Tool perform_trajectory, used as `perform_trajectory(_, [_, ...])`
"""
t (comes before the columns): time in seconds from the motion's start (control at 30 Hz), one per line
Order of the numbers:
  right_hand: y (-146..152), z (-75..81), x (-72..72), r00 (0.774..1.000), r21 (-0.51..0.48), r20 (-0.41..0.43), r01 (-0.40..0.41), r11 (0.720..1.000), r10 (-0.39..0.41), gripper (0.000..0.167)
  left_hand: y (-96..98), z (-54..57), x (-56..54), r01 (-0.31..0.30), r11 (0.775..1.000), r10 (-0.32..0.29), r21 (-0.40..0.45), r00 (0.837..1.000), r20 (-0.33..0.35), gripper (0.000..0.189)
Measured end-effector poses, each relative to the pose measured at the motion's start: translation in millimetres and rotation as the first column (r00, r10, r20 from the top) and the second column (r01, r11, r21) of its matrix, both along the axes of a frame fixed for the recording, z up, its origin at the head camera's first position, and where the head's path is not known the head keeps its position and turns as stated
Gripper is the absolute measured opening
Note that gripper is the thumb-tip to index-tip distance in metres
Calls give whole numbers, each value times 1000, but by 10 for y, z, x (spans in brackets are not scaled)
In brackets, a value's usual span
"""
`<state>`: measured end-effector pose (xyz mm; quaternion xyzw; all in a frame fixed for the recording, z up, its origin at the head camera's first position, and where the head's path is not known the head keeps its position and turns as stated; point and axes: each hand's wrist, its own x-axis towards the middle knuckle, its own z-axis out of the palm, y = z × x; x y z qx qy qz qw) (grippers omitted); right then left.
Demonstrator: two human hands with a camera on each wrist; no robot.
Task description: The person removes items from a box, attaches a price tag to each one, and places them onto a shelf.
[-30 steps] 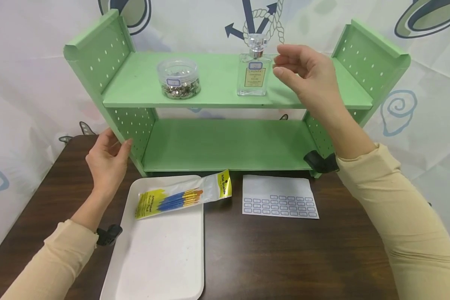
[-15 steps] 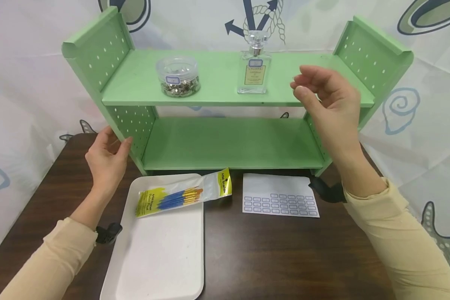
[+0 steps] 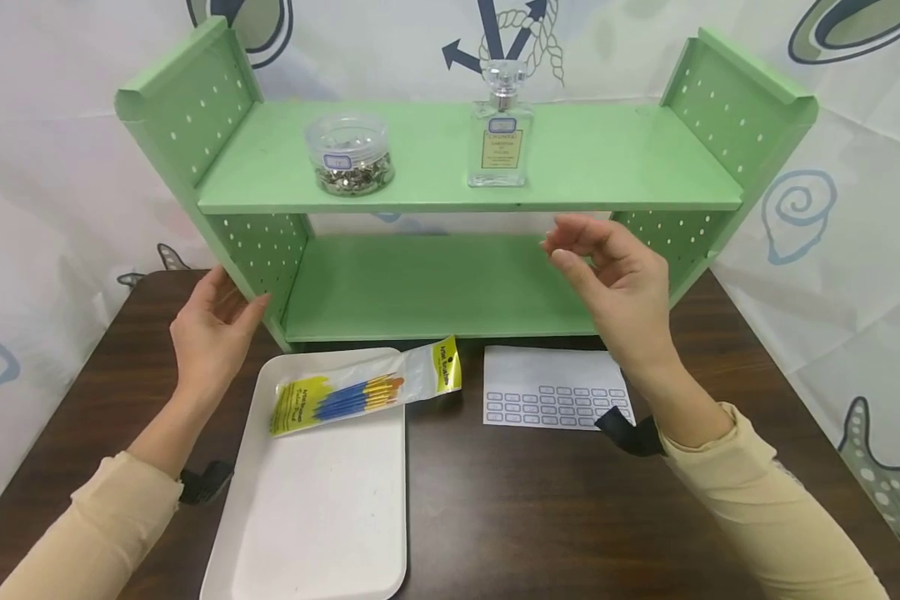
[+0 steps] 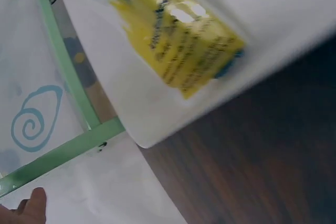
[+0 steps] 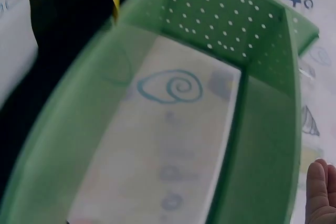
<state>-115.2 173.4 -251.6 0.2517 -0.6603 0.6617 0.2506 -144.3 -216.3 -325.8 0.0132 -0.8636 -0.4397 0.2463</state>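
Patterned cloth point(image 3: 390, 50) backs a dark wooden table point(image 3: 510, 517) and its two-tier green shelf point(image 3: 420, 283); work looks partway along.
Head view: a jar point(image 3: 348, 158) and a bottle point(image 3: 498, 146), each bearing a small label, stand apart on the upper tier; a brush pack point(image 3: 363, 387) lies off the shelf, across the tray point(image 3: 315, 517) at near left, apparently yet to be dealt with. The left hand point(image 3: 213, 329) grips the shelf's left side; the right hand point(image 3: 618, 287), loosely curved and holding nothing, sits apart from the bottle, below and to its right. Left wrist view: the pack fills the top; the hand's grip cannot be told. Right wrist view: right fingertips point(image 5: 317, 192) show at the right edge.
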Motion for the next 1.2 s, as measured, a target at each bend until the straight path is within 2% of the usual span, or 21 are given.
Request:
perform_trajectory(0.13, [-50,-146,18,998,28,54,-10,1000,8,27,-78,-75,130,35,998,-29,-44,993,114,58])
perform_trajectory(0.23, [-91,-249,26,994,45,109,-19,999,14,28,-155,-152,228,78,991,-53,-107,975,216,63])
perform_trajectory(0.3, [-127,-313,31,990,56,141,-26,998,18,28,-203,-207,285,109,985,-68,-134,958,278,66])
perform_trajectory(0.37, [-168,-379,32,985,71,170,-37,997,24,28,-241,-259,332,146,979,-89,-143,935,344,68])
perform_trajectory(0.53, [-280,-542,38,970,119,240,-68,990,38,29,-280,-383,397,213,969,-132,-126,876,463,70])
perform_trajectory(0.63, [-343,-637,34,962,142,266,-94,985,53,29,-277,-429,416,230,966,-142,-121,858,494,70])
perform_trajectory(0.83, [-445,-815,24,956,184,287,-123,975,66,28,-266,-477,440,245,960,-143,-136,844,517,68])
perform_trajectory(0.93, [-487,-902,23,950,205,305,-138,969,71,29,-265,-504,442,249,958,-142,-145,844,517,66])
perform_trajectory(1.1, [-559,-1074,30,947,266,311,-162,950,74,33,-271,-554,445,242,956,-127,-168,853,506,57])
perform_trajectory(1.2, [-600,-1168,42,952,341,302,-161,926,54,35,-271,-585,455,229,955,-110,-186,860,498,53])
